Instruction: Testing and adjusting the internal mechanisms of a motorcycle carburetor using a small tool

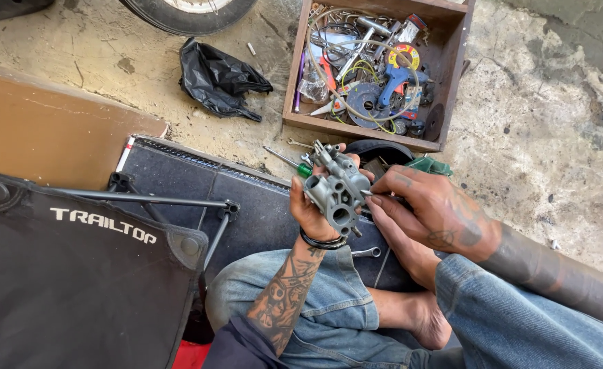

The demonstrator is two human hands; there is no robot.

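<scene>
A grey metal carburettor [339, 188] is held up over my lap, gripped from below by my left hand [310, 213], which wears a black wrist band. My right hand [438, 212] presses against its right side, fingers pinched on a thin metal tool [368, 194] whose tip meets the carburettor body. A green-handled screwdriver [289, 164] lies on the dark mat [247, 198] just behind the carburettor. A small spanner [366, 252] rests on the mat near my knee.
A wooden box [376, 68] full of tools, wires and discs sits on the concrete floor ahead. A crumpled black plastic bag [218, 78] lies to its left. A black folding stool [83, 266] stands at my left, a tyre [189, 12] at the top.
</scene>
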